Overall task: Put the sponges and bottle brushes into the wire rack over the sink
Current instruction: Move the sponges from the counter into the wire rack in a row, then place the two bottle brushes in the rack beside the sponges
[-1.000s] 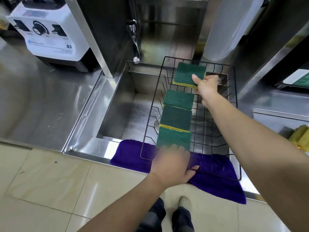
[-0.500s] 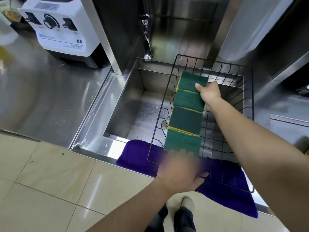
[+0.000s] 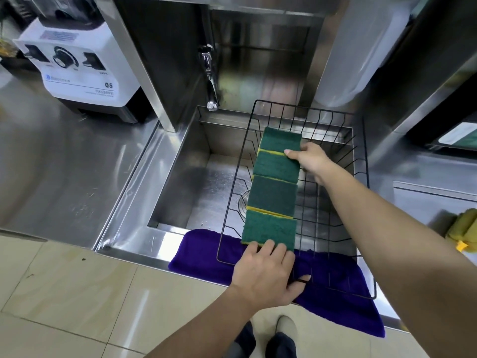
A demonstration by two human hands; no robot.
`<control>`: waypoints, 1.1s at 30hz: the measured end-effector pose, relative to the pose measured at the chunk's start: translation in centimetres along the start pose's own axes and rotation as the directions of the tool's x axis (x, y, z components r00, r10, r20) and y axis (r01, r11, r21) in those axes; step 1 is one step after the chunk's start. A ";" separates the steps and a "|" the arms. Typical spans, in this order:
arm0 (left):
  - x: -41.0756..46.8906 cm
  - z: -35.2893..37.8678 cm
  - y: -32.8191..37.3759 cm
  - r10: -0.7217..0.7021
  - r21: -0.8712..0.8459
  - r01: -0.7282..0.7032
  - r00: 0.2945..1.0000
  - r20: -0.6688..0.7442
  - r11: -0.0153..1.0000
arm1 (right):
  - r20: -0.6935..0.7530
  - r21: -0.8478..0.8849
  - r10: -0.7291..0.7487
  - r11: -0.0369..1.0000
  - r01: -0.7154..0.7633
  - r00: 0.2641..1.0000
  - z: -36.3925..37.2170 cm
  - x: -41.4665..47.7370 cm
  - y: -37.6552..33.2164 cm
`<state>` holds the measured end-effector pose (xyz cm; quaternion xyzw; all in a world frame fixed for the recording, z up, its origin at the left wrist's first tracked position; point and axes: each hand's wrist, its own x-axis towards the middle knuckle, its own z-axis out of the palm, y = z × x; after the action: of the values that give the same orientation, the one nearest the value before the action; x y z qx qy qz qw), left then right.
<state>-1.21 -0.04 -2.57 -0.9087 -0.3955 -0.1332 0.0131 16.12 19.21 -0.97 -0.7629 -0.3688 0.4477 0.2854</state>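
Right hand is reaching into the rack and pinching the right edge of the far sponges, thumb lying on top where the two farthest ones meet. Left hand is sitting at the rack's near edge, fingers spread flat and touching the nearest sponge, thumb hooked over the near rim wire, so it's pressing rather than gripping anything.

Four green-topped, yellow-bottomed sponges are lining up in one row along the rack's left side, running from near to far, each one overlapping or butting up against the next. The rack is sitting over the right half of the sink, with its near rim resting on a purple cloth draped over the sink's front edge. The tap is hanging just left of the rack's far corner. Something yellow is lying well off to the rack's right, can't tell what.
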 end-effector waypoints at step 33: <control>4.7 -0.9 7.3 0.226 0.033 -0.261 0.885 0.408 0.965 | -0.594 0.000 0.313 0.921 -0.389 0.741 -15.8 -15.4 16.7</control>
<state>6.93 -1.78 0.10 -0.9575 -0.2779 0.0757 -0.0121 30.33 -4.52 0.43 -0.9348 -0.1398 0.2137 0.2468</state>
